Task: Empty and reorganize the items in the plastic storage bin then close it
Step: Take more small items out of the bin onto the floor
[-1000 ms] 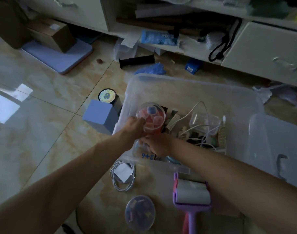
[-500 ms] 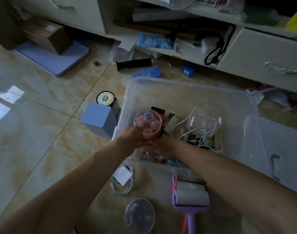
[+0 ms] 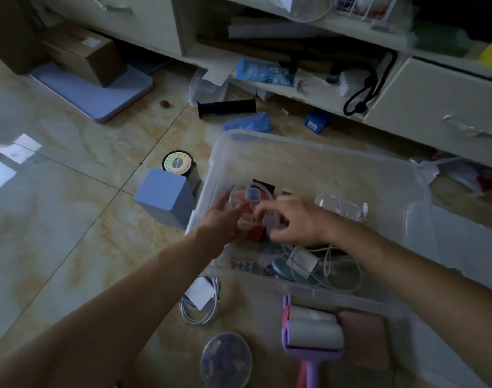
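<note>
While the clear plastic storage bin [image 3: 351, 163] sits open on the tiled floor, a person's left hand [image 3: 221, 222] grips a round clear container [image 3: 246, 203] of small colored pieces above it. Right hand [image 3: 292, 222] pinches a small purple piece [image 3: 271, 221]; blur hides detail. Emptying appears underway; next, the container likely joins the lint roller [image 3: 313, 329] outside.

Both forearms reach toward 12 o'clock. The left hand [image 3: 222, 219] has its fingers curled in a grip; the right hand [image 3: 292, 219], blurred, pinches with curled fingers at 3 o'clock of it.
</note>
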### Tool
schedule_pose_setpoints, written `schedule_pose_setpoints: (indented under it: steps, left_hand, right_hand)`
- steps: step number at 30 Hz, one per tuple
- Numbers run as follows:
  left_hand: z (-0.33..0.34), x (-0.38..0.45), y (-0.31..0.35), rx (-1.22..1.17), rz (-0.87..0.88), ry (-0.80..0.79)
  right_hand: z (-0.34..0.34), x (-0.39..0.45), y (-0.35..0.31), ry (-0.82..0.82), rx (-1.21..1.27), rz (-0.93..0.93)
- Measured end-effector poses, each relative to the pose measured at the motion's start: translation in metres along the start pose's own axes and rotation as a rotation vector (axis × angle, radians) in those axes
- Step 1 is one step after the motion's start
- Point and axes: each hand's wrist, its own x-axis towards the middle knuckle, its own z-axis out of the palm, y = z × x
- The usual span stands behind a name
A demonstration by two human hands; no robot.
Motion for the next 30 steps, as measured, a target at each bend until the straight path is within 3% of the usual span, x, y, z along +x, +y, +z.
schedule_pose_setpoints:
  steps: [3, 7, 11, 12, 13, 16, 17, 18, 26, 30]
  left_hand:
    - [-0.002, 0.000, 0.002, 0.031, -0.017, -0.029]
    - [0.001, 0.002, 0.003, -0.028, 0.036, -0.009]
    - [0.002, 0.007, 0.005, -0.077, 0.103, -0.023]
    - [0.003, 0.008, 0.005, -0.086, 0.121, -0.028]
    - [0.004, 0.008, 0.006, -0.095, 0.144, -0.037]
    - [0.008, 0.005, 0.010, -0.074, 0.216, -0.049]
    - [0.008, 0.005, 0.010, -0.055, 0.228, -0.050]
    - [0.008, 0.006, 0.009, -0.041, 0.235, -0.050]
    - [-0.004, 0.006, 0.015, 0.062, 0.200, -0.091]
    - [-0.007, 0.003, 0.018, 0.069, 0.183, -0.114]
  right_hand:
    - [-0.013, 0.011, -0.004, 0.332, 0.146, 0.050]
    - [-0.004, 0.029, -0.003, 0.335, 0.117, 0.096]
    - [0.004, 0.020, -0.001, 0.843, 0.130, 0.067]
    - [0.007, 0.019, 0.001, 0.813, 0.127, 0.102]
    - [0.009, 0.018, 0.002, 0.647, 0.134, 0.163]
    - [0.026, 0.025, -0.005, -0.287, 0.337, 0.428]
    - [0.035, 0.031, -0.008, -0.499, 0.411, 0.471]
    - [0.047, 0.040, -0.008, -0.593, 0.450, 0.472]
    - [0.112, 0.090, -0.003, -0.326, 0.346, 0.261]
    - [0.126, 0.092, 0.021, -0.256, 0.107, 0.105]
